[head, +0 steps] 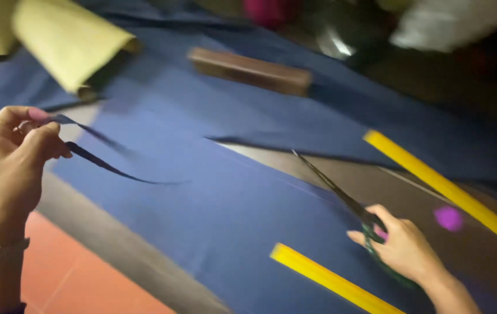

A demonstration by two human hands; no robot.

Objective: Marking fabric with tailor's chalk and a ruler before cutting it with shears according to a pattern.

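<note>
My left hand (13, 160) is raised at the left and pinches a thin strip of dark blue fabric (106, 166) that trails to the right over the cloth. My right hand (402, 247) at the lower right grips a pair of scissors (341, 195) by the green handles, blades together and pointing up-left. The blades lie along the cut edge of a large blue cloth (219, 215) spread over the table.
Two yellow rulers lie on the right, one long (440, 186) and one near the front (329, 279). A brown wooden block (251, 71) rests on the cloth at the back. Yellow-green folded paper (68, 40) sits at top left. Orange floor (80, 279) shows at lower left.
</note>
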